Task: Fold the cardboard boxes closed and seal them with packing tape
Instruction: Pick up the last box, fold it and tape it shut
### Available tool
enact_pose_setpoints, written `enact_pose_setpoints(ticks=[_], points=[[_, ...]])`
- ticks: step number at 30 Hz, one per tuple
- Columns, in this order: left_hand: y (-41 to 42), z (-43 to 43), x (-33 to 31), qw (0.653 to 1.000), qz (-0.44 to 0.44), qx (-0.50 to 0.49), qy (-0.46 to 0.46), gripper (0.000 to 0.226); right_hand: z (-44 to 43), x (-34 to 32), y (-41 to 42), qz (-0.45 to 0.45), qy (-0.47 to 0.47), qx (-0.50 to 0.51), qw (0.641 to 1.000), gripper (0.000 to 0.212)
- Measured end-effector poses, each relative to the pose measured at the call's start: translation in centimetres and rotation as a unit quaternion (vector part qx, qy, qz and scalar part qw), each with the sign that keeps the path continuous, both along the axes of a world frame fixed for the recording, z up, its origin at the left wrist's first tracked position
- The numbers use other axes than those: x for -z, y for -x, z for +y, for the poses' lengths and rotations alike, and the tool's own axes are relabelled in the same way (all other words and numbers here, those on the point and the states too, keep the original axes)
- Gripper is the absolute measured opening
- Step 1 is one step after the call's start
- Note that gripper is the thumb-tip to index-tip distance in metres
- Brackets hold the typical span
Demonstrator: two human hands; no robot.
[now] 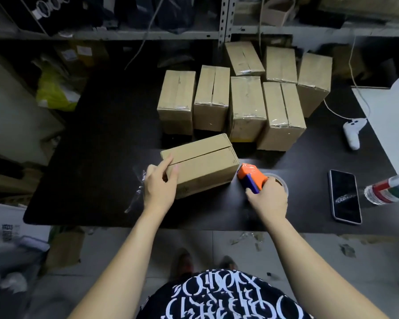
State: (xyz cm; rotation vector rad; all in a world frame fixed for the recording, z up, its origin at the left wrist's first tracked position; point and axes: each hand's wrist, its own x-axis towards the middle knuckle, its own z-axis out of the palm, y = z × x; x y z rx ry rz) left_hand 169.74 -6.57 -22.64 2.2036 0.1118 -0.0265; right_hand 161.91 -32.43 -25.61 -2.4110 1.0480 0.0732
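Note:
A cardboard box [203, 162] lies on the black table [97, 139] near its front edge, top flaps folded together with a bare seam. My left hand [160, 185] grips the box's left end, fingers over the top edge and thumb on the side. My right hand [268, 199] holds an orange and blue tape dispenser [251, 176] with a clear tape roll, its head touching or just off the box's right end. Several taped boxes [247, 100] stand in rows behind.
A phone [344, 196] lies face up at the right, beside a plastic bottle [387, 189]. A white controller [352, 132] with its cable sits further back. Loose clear tape [138, 187] hangs left of my left hand. Metal shelving [224, 26] rises behind the table.

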Motion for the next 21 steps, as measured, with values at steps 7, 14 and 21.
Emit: enact_pose_setpoints(ticks=[7, 14, 21], points=[[0.0, -0.5, 0.3, 1.0, 0.004, 0.003, 0.022, 0.041, -0.6, 0.6, -0.7, 0.045, 0.059, -0.044, 0.996, 0.039], [-1.7, -0.5, 0.3, 0.995, 0.028, 0.084, 0.049, 0.041, -1.6, -3.9, -1.9, -0.122, 0.045, -0.024, 0.991, 0.043], [-3.7, -1.3, -1.9, 0.982, -0.009, 0.16, -0.099, 0.042, -2.0, -9.6, -2.5, -0.321, 0.036, -0.242, 0.915, 0.024]])
